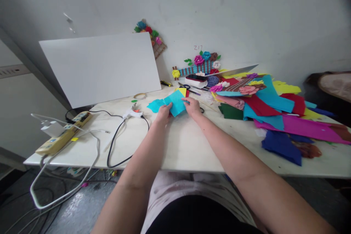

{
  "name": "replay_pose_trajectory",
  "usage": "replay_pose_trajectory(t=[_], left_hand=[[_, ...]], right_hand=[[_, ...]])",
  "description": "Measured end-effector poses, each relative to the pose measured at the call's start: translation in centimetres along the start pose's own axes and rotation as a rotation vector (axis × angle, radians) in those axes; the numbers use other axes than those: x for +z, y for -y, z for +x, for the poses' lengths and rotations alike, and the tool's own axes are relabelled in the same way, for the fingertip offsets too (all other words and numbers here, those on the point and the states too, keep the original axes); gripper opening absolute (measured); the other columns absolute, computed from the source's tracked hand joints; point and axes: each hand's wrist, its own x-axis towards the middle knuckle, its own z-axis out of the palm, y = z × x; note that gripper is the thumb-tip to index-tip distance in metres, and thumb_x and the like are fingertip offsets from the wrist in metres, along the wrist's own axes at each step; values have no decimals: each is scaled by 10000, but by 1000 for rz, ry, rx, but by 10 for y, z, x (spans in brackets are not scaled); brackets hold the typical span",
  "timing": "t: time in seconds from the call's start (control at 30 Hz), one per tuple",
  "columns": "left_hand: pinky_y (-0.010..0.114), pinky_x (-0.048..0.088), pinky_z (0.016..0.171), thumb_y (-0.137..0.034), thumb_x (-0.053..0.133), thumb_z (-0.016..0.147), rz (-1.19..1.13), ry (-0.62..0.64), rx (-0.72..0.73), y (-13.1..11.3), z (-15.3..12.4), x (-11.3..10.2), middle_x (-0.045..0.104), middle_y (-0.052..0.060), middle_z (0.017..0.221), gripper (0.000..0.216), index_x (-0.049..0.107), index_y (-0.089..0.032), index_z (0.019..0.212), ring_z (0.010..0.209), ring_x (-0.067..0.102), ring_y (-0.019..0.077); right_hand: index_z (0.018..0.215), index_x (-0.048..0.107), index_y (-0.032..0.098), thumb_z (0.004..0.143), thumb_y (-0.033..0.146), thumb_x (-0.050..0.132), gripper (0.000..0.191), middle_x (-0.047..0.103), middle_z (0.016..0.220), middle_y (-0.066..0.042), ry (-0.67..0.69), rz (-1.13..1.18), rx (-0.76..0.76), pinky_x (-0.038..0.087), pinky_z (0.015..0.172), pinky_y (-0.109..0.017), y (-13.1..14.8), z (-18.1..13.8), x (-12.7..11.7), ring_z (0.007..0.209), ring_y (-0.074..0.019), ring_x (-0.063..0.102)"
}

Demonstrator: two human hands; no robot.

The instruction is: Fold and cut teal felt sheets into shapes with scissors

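A piece of bright blue crepe paper (177,101) is held above the white tabletop, at the middle of the head view. My left hand (164,113) is closed on its lower edge, thumb on top. At the paper's right edge, my right hand (192,107) is closed with the fingertips pinching it. A dark ring (202,110) shows just beyond the right hand; whether that hand holds it, I cannot tell. Yellow paper (182,90) and a bit of red lie behind the blue sheet. Scissors (185,86) rest further back.
On the left are a white glue gun (132,112) with its black cord, a tape roll (139,96) and a power strip (65,131). Coloured paper (274,106) is heaped on the right. A white board (101,67) leans against the wall near flower-decorated crafts (199,66).
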Motion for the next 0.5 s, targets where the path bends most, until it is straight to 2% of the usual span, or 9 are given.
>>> replay_pose_trajectory(t=[0.13,0.27,0.4,0.5], left_hand=[[230,375,420,-261,689,781,34,8,-5,-1,-1,-1,476,-33,508,276,457,-174,660,428,451,91],[230,376,417,-298,720,762,56,18,-3,-1,0,-3,471,-38,497,328,432,-187,652,416,452,88],[226,367,394,-283,666,813,91,4,-3,-2,1,-2,451,-43,470,313,423,-189,639,387,432,84],[221,394,407,-270,649,826,110,-5,-12,-3,1,-1,497,-28,497,276,448,-180,660,405,471,92]], right_hand=[[946,750,183,764,65,534,306,733,1046,-67,-1,-1,28,485,960,-365,-2,1,1,1011,-222,663],[943,750,195,768,68,539,303,735,1044,-52,7,-2,43,487,953,-352,-4,0,3,1012,-215,666],[922,756,185,763,65,545,290,738,1028,-63,27,7,65,487,949,-335,-7,0,5,1000,-209,670],[896,761,190,755,67,551,281,744,999,-59,35,17,66,495,941,-339,-9,1,8,986,-210,674]])
